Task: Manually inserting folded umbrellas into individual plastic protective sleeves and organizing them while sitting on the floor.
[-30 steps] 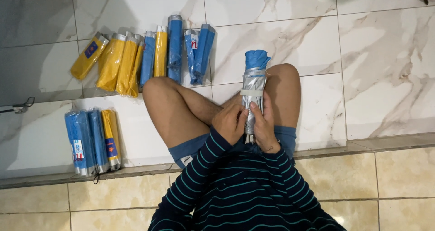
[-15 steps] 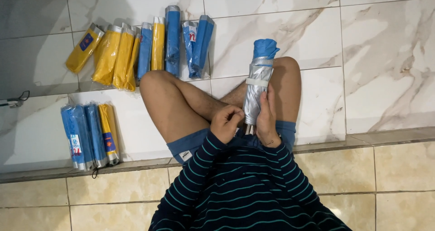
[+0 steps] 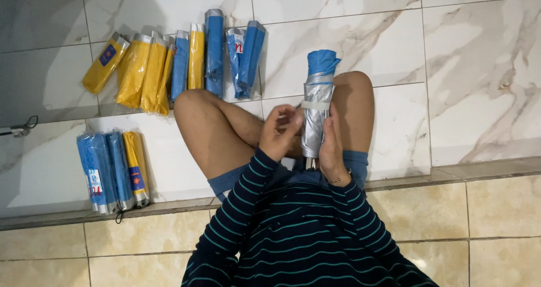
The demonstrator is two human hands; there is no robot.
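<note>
Person: sits cross-legged at the lower centre of the frame, in a dark sleeve-striped top and blue shorts, knees spread over the marble floor (image 3: 479, 67).
Right hand (image 3: 332, 146): wrapped around the lower part of the folded umbrella (image 3: 315, 104), fingers closed on it from the right side, so it carries the weight.
Left hand (image 3: 282, 132): just left of the umbrella, fingers loosely curled and half open; the fingertips meet the silver cloth near the strap, holding nothing of its own.
Folded umbrella: centre of the frame, upright between the knees, silver canopy with a blue top end, a pale strap (image 3: 315, 104) running around its upper half.
Step in hand: judged from the hold, the canopy is being gathered and bound tight; the strap looks closed, though its fastening cannot be made out.
Next move calls for: a steady right-hand hold while the left smooths the folds, and probably a sleeve to slide over it; none is seen near the hands.
Left pile (image 3: 112, 168): lower left of the frame, blue and one yellow wrapped umbrellas lying side by side on the floor.
Far row (image 3: 180, 61): upper left, yellow and blue wrapped umbrellas laid in a line, well apart from the hands.
</note>
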